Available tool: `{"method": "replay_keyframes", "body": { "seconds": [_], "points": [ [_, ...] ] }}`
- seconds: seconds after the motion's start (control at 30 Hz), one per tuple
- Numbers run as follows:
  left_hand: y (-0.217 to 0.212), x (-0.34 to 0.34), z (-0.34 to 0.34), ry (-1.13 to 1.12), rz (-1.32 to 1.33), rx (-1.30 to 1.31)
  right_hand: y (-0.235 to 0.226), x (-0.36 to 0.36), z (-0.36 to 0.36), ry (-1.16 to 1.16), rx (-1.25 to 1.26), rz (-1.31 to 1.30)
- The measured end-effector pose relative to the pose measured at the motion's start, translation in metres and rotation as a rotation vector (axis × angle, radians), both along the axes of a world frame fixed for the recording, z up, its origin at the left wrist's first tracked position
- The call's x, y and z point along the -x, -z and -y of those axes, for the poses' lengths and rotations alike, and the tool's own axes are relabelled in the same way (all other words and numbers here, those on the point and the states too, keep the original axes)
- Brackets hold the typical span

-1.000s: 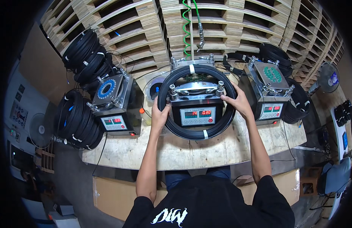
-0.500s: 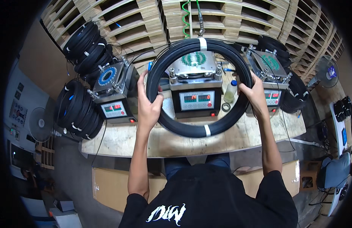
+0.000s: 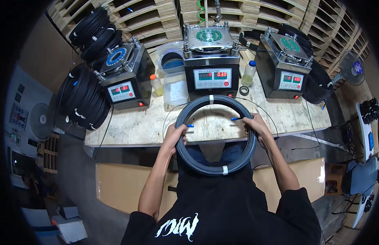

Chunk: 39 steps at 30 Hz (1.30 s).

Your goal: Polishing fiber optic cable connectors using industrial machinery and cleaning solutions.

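Observation:
A coil of black cable (image 3: 210,170), banded with white tape at its far and near sides, is held over the table's front edge and my lap. My left hand (image 3: 172,138) grips the coil's left side. A blue-tipped cable end (image 3: 190,125) pokes inward beside its thumb. On the opposite side, my right hand (image 3: 258,128) is closed round the coil. Another blue-tipped end (image 3: 236,119) points inward by those fingers. Loose cable loops bow out on both sides. Behind the coil stands the middle machine (image 3: 212,77), with a lit red display and green pieces in a ring on top.
Further machines stand left (image 3: 123,92) and right (image 3: 288,83). Between them on the wooden table (image 3: 287,118) are a bottle with an orange cap (image 3: 156,85), a clear tub (image 3: 176,89), a blue-capped bottle (image 3: 248,73) and a small black ring (image 3: 244,90). Cable coils (image 3: 81,98) are piled at left.
Both hands have brought the coil down and toward me, away from the middle machine. Both blue-tipped ends now show inside the ring. The middle machine's display reads differently.

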<state>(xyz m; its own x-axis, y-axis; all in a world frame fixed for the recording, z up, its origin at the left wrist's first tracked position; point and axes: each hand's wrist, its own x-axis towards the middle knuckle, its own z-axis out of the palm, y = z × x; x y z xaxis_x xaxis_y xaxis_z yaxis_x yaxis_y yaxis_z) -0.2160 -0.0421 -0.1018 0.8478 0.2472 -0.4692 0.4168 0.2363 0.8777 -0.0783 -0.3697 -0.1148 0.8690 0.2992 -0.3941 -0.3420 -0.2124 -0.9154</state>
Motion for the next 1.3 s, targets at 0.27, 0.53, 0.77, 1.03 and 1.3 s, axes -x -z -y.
{"method": "replay_keyframes", "body": {
  "seconds": [0.27, 0.53, 0.77, 1.03, 1.3],
  "points": [
    [0.042, -0.024, 0.002, -0.073, 0.092, -0.086, 0.034, -0.007, -0.01, 0.025, -0.017, 0.056],
    [0.053, -0.03, 0.007, -0.096, 0.063, -0.623, 0.037, -0.02, -0.018, -0.056, 0.4, 0.507],
    [0.062, -0.031, -0.001, -0.056, 0.07, -0.762, 0.06, -0.024, -0.02, 0.004, 0.477, 0.629],
    [0.056, -0.02, 0.009, -0.173, 0.107, -0.793, 0.013, -0.016, -0.034, -0.104, 0.437, 0.252],
    [0.06, -0.026, 0.002, -0.139, 0.125, -0.801, 0.037, -0.018, -0.043, 0.009, 0.327, 0.523]
  ]
}}
